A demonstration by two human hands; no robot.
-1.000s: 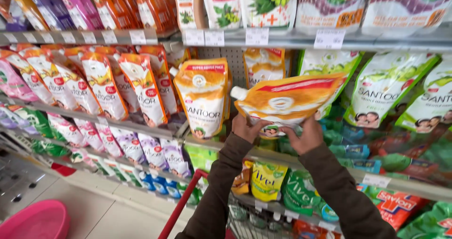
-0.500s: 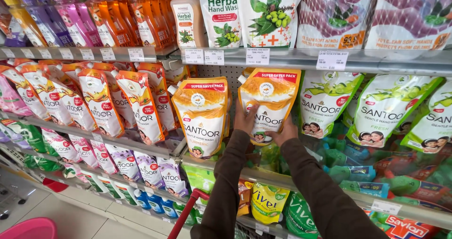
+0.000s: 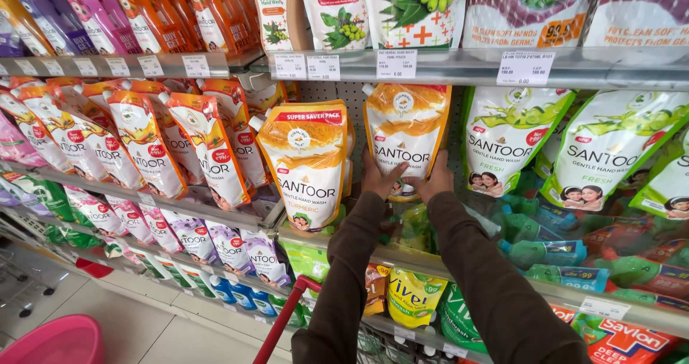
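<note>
Both my hands hold one orange and white hand wash refill pouch (image 3: 406, 131), which stands upright on the middle shelf (image 3: 402, 258). My left hand (image 3: 377, 178) grips its lower left edge and my right hand (image 3: 435, 181) its lower right corner. A matching orange pouch (image 3: 307, 164) stands just to the left, apart from my hands. Green and white pouches (image 3: 507, 136) stand to the right. Brown sleeves cover both my arms.
Rows of orange, purple and pink pouches (image 3: 143, 145) fill the shelves at left. The top shelf (image 3: 459, 66) carries price tags and more pouches. A red cart handle (image 3: 281, 319) rises below my left arm. A pink basket (image 3: 50, 341) sits on the floor at bottom left.
The pouch was tilted sideways in front of the shelf; it has been turned upright and set back into the row. My hands moved in towards the shelf with it.
</note>
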